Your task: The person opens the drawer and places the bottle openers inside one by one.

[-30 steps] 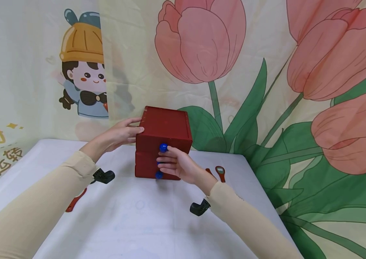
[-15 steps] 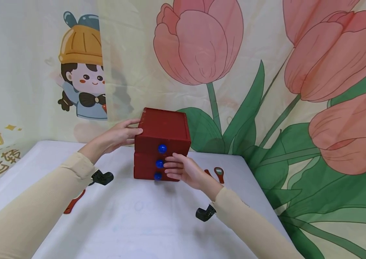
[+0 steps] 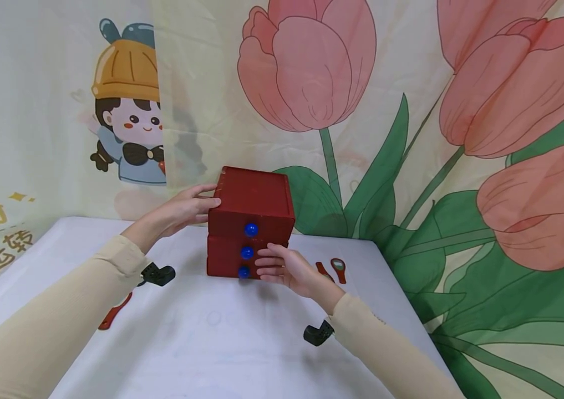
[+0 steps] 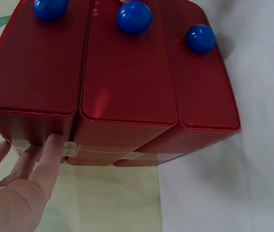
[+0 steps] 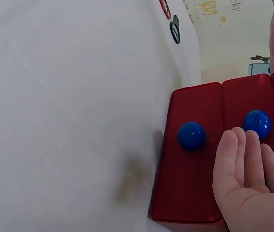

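A dark red drawer box [image 3: 252,191] stands on the table, its front lined with three blue knobs, one above another. All three drawers look closed in the head view. My left hand [image 3: 182,210] rests on the box's upper left side. Its fingers [image 4: 50,164] are extended against the top drawer's side in the left wrist view. In front of the box, my right hand [image 3: 291,270] has its fingers held out straight and grips nothing. It hovers just right of the middle knob [image 3: 247,252] and the bottom knob [image 3: 244,272]; contact with the front cannot be told.
Two red-handled items [image 3: 338,270] lie on the white-covered table [image 3: 202,343] to the right of the box. Another red handle [image 3: 114,313] shows beside the left forearm. A printed cloth with tulips [image 3: 311,66] hangs behind.
My right hand has left the top knob and moved down and to the right, uncovering the middle knob. The left hand stays on the box's side.
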Available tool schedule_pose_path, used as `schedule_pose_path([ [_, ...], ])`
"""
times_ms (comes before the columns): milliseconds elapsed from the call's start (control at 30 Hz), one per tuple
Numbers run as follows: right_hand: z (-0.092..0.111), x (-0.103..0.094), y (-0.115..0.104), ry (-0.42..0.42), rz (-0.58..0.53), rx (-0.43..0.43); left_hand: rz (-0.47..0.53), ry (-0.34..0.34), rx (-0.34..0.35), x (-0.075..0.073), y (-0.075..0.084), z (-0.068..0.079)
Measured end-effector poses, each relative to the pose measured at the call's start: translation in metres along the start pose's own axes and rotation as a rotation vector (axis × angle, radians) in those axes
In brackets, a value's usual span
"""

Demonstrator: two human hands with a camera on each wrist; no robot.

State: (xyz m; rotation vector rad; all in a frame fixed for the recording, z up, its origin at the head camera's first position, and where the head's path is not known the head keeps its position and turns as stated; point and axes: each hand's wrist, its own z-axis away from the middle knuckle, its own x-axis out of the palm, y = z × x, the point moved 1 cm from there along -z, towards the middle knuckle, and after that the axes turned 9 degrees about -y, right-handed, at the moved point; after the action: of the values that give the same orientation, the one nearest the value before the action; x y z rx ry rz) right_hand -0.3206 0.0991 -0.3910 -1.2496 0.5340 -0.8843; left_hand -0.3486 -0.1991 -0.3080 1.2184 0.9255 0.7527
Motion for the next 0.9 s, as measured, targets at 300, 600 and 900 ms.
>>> schedule_pose_path([
  [300,-0.005,0.001,0.009,-0.014,-0.016,0.028,0.008,0.004,0.000,0.000,-0.002,0.000],
  [600,-0.013,0.005,0.015,-0.020,-0.062,0.047,0.005,0.009,-0.002,0.000,-0.001,0.000],
  [900,-0.016,0.007,0.018,-0.041,-0.091,0.058,0.006,0.017,-0.016,-0.001,-0.001,-0.002],
])
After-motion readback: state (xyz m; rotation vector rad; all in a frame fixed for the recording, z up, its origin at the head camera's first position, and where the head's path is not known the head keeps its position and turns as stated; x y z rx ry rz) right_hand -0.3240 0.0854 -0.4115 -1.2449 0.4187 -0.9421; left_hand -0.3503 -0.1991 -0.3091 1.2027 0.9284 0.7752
